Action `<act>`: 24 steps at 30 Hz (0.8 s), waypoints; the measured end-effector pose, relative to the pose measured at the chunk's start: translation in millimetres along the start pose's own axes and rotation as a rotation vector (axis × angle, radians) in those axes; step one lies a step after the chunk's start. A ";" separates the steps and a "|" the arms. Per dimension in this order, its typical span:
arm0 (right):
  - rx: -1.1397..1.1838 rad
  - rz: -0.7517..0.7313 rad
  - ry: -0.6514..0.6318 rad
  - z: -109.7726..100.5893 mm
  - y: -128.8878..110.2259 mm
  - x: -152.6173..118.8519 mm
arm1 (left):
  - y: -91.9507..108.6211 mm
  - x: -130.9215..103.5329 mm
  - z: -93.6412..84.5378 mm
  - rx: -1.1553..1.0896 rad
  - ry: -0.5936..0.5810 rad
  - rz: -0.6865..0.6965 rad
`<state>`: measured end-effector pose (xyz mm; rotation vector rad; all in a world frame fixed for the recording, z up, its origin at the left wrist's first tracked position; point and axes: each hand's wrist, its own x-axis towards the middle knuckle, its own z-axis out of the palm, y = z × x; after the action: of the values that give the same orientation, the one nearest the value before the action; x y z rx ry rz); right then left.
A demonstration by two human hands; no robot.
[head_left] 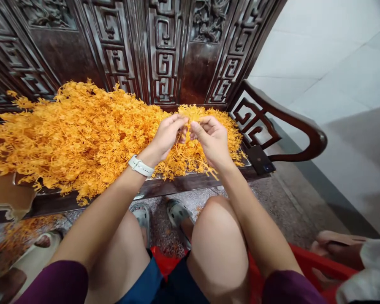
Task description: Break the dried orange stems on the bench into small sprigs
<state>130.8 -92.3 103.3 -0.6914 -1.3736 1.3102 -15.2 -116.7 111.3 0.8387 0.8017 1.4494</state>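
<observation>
Both hands work close together above the right part of a large pile of orange-yellow plastic foliage sprigs (95, 139). My left hand (167, 136), with a pale watch strap on its wrist, has its fingers closed in a pinch on a foliage sprig (192, 112). The fingers of my right hand (214, 141) are closed on the same sprig from the other side. Its frilly top spreads above my fingertips, and a thin forked stem (205, 164) hangs below, between the hands. My fingers partly hide where they grip it.
The pile lies on a dark carved wooden bench (177, 185) with a curved armrest (304, 135) at the right. A dark phone (261, 159) lies by the armrest. Torn cardboard (6, 190) sits at left. Other people's feet show at both lower sides, beside a red plastic seat (323, 266).
</observation>
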 end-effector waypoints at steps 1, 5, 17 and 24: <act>0.021 0.012 0.014 1.6 0.5 0.4 | 1.0 2.3 -1.5 -0.066 -0.041 -0.049; 0.165 0.188 -0.060 3.4 -1.0 2.1 | 2.0 9.8 -3.7 -0.278 -0.157 -0.198; 0.146 0.228 -0.824 -12.5 -32.8 -24.8 | -1.0 30.6 -7.7 -0.154 0.139 0.003; 0.262 0.204 -0.224 -8.1 -29.4 -10.4 | -14.0 43.1 -26.4 -0.030 0.194 0.031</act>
<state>148.5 -106.0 126.5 -0.5270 -1.2982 1.7377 -32.0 -72.9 87.7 0.6974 0.9134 1.5832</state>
